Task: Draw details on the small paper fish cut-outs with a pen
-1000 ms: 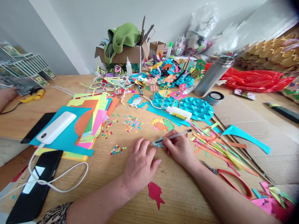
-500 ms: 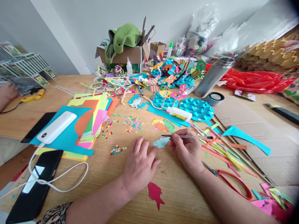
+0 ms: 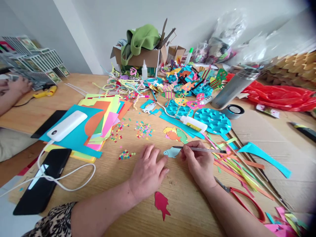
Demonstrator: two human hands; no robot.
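My left hand [image 3: 148,171] lies flat on the wooden table, fingers spread, its fingertips touching the tail end of a small blue paper fish [image 3: 172,152]. My right hand [image 3: 198,161] is closed on a thin brush [image 3: 199,149], held almost level just right of the fish, its tip pointing left over the fish's upper edge. A red paper fish [image 3: 161,203] lies between my forearms. Yellow, orange and green paper fish [image 3: 174,134] sit just beyond the blue one.
A glue bottle [image 3: 194,123], blue dimpled discs [image 3: 212,120], paper strips [image 3: 232,161] and red-handled scissors [image 3: 244,202] lie at the right. Coloured paper stack with a white power bank [image 3: 67,125] and a phone [image 3: 43,184] sit left. Confetti [image 3: 144,129] lies ahead. Another person's hand [image 3: 17,86] is far left.
My right hand swung the brush from a steep writing angle on the fish to nearly level, lifting its tip off the paper. The view shifted slightly right. My left hand stayed put.
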